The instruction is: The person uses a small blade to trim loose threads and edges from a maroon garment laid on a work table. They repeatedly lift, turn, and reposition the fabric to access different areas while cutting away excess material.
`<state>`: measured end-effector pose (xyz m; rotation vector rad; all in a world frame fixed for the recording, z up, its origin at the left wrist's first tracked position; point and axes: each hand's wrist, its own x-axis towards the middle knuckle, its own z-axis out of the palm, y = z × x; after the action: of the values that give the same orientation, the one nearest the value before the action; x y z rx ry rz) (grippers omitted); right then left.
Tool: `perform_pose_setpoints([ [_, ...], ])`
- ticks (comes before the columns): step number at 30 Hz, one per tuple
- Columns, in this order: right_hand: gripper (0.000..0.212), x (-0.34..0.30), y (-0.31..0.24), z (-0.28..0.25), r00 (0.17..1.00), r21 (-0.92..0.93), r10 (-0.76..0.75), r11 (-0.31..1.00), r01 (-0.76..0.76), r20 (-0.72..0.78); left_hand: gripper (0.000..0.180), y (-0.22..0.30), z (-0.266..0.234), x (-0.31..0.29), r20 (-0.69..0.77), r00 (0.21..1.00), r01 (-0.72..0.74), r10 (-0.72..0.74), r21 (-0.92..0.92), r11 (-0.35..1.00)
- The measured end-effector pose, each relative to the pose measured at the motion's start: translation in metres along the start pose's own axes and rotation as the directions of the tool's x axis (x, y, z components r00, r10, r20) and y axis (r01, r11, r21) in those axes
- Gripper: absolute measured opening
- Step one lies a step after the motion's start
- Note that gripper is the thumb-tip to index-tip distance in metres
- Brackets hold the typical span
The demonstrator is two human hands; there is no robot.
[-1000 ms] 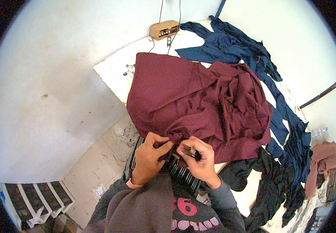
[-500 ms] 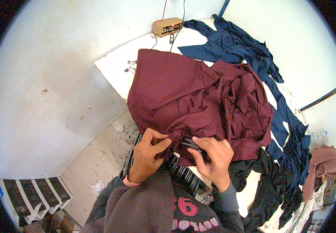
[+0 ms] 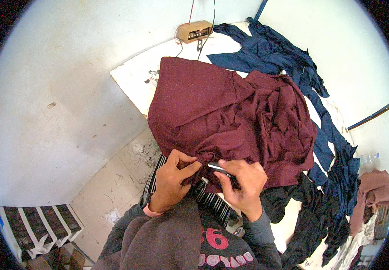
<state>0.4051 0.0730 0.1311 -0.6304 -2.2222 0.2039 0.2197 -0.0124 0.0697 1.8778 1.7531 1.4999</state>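
A maroon garment (image 3: 194, 99) is spread in loose folds over the white table and hangs past its near edge towards me. My left hand (image 3: 171, 182) pinches a gathered bit of its near edge between thumb and fingers. Just to the right, my right hand (image 3: 245, 182) grips a pair of small thread snips (image 3: 215, 167). Their pale blades point left, close to the pinched cloth. The fingers cover most of the handle, and whether the tips touch the cloth I cannot tell.
Navy garments (image 3: 271, 49) lie along the table's far and right side, with black cloth (image 3: 313, 211) nearer me. A wooden box with wires (image 3: 194, 31) sits at the back of the table (image 3: 129, 85). Brown cloth (image 3: 376, 191) and a clear bottle (image 3: 370, 158) are far right.
The snips' blades, apart before, now look closed together. My right hand has turned and shifted slightly left; my left hand keeps its pinch on the cloth.
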Motion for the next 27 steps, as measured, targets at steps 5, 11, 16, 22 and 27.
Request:
perform_pose_setpoints([
  [5, 0.032, 0.013, 0.000, -0.005, 0.996, 0.062, -0.017, 0.998, 0.012, 0.086, 0.054, 0.003, -0.002, 0.001, 0.040, 0.999, -0.006, 0.005, 0.030, 1.000],
  [11, 0.028, 0.000, 0.016, 0.007, 0.983, 0.381, 0.071, 0.915, -0.131, 0.168, 0.052, 0.000, -0.002, 0.005, 0.028, 0.999, 0.041, -0.039, -0.046, 0.998],
  [16, 0.018, 0.012, 0.008, -0.001, 0.964, 0.454, 0.262, 0.854, -0.255, 0.050, 0.049, -0.008, -0.002, 0.006, -0.015, 0.998, 0.059, -0.063, -0.194, 0.979],
  [22, 0.018, 0.009, 0.014, -0.007, 0.990, 0.100, 0.083, 0.991, -0.095, 0.117, 0.047, -0.006, 0.002, 0.006, -0.021, 0.999, 0.042, -0.048, -0.230, 0.972],
  [27, 0.017, 0.008, 0.008, -0.005, 0.991, 0.121, 0.075, 0.989, -0.088, 0.108, 0.044, -0.002, 0.000, 0.008, -0.016, 0.999, 0.037, -0.041, -0.205, 0.978],
])
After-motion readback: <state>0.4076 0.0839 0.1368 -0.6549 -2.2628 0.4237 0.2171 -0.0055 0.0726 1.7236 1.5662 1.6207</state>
